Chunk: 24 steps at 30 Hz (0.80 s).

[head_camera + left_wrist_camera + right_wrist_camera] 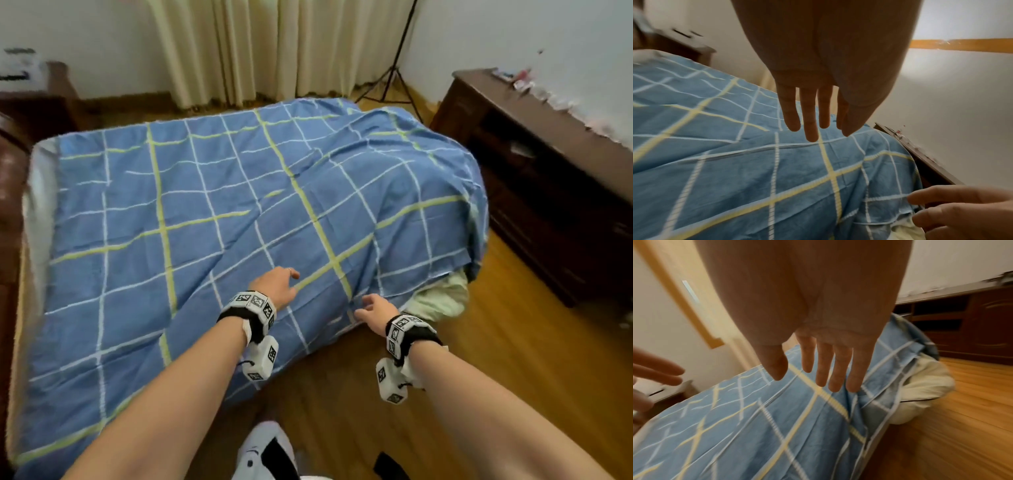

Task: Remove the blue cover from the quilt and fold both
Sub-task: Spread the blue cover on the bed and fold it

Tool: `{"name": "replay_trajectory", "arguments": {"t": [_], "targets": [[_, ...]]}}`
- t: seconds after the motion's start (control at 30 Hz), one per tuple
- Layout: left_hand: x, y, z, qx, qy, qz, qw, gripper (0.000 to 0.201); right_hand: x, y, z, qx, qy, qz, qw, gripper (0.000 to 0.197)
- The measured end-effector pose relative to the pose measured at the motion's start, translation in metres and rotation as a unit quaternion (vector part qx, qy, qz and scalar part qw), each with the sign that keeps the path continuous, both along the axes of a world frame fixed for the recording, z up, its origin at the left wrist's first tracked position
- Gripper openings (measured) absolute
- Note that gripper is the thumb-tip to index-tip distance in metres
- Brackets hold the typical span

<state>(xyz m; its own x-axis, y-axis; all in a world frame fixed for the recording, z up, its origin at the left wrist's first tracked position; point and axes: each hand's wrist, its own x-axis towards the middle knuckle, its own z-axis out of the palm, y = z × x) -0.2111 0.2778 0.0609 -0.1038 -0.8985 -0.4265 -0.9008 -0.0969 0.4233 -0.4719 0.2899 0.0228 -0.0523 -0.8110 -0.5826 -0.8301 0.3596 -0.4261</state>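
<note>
Nothing yet in either grip: left hand (274, 286) with straight, spread fingers (809, 116) just above the blue cover (239, 212), right hand (375, 310) likewise slack-fingered at the cover's near right edge, fingertips (835, 382) at or almost on the cloth; actual contact hard to tell. Cover spread over the bed (39, 192), draped over the right side and near end, wrinkled, with the pale quilt (442, 298) poking out at the near right corner, just beside the right hand and close to the wooden floor (479, 342). Judging by this, barely begun: quilt mostly inside the cover, only that corner exposed. Left to do: grasping the open edge, pulling the quilt out, then folding cover and quilt separately. Dark cabinet (548, 164) close on the right.
</note>
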Motion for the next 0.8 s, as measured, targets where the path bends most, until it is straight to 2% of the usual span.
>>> {"name": "replay_trajectory", "arguments": {"t": [0.23,0.4,0.5,0.63,0.8], "targets": [[-0.134,-0.108,-0.013,0.015,0.012,-0.121,0.992,0.042,-0.122,-0.054,0.002,-0.002,0.022,-0.130,0.991,0.058],[-0.252,-0.184,0.003,-0.005,-0.004,-0.211,0.977,0.052,-0.224,-0.101,0.031,-0.044,0.030,-0.210,0.976,0.059],[-0.322,-0.222,0.004,-0.006,-0.026,-0.233,0.972,0.058,-0.290,-0.129,0.025,-0.038,0.039,-0.241,0.969,0.060],[-0.406,-0.277,-0.034,-0.002,-0.061,-0.228,0.972,0.066,-0.376,-0.198,-0.018,-0.012,0.046,-0.244,0.969,0.069],[-0.509,-0.345,-0.133,0.022,-0.092,-0.149,0.984,0.085,-0.475,-0.325,-0.118,-0.020,0.069,-0.196,0.978,0.095]]}}
